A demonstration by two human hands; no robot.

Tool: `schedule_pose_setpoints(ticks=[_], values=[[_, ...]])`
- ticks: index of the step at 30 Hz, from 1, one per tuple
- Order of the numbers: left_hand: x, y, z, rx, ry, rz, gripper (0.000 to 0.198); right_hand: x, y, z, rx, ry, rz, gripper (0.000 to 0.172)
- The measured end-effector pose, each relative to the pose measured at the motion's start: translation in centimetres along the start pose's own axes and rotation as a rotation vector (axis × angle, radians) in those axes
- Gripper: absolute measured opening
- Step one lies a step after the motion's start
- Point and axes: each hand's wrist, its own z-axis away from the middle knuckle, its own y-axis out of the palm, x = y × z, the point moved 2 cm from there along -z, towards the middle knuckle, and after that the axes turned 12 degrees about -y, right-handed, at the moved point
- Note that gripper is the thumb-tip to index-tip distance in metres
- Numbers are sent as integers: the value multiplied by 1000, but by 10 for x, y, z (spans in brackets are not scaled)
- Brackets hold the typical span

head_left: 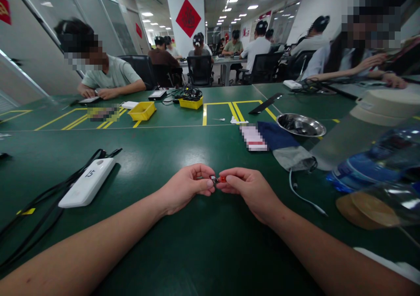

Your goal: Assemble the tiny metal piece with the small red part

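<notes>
- The left hand (188,186) rests low over the green table (203,252), its fingers curled in and its thumb and forefinger pinched tight on the dark metallic end of a small part (217,179).
- The right hand (249,191) meets it from the other side. Its thumb and forefinger are closed on the orange end of the same small part, and its other fingers are folded under.
- The small part sits between the two sets of fingertips, just above the table surface and in the middle of the view. It is too small to tell its make.
- Both forearms lie along the table towards the camera.
- To the left of the hands, well apart from them, a white power bank (88,181) marked "15" lies flat, with black cables (39,202) running from it towards the near left edge.
- To the right, a thin white cable (305,197) curls across the table near the right wrist, below a grey drawstring pouch (293,158).
- Behind the pouch lie a dark blue cloth (274,137) and a steel bowl (301,124) holding dark bits.
- A clear plastic bottle (370,156) with a white cap looms blurred at the right edge.
- Farther back, two yellow trays (142,110) stand near yellow floor-tape lines marked on the table.
- A co-worker in a pale green shirt (111,75) sits across the table on the left, forearms on the table. Another person (348,62) sits at the far right with an arm stretched out.
</notes>
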Motion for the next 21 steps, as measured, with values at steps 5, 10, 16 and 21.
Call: schedule_pose_setpoints(ticks=[5, 10, 16, 21], values=[[-1, 1, 2, -13, 26, -13, 33, 0, 1, -1, 8, -20, 47, 19], [-1, 3, 2, 0, 80, -70, 35, 2, 1, 1, 90, -90, 149, 12], [0, 5, 3, -32, 103, -283, 23, 0, 3, 1, 134, -144, 142, 18], [-1, 7, 5, -80, 159, -406, 15, 0, 3, 1, 119, -219, 163, 29]])
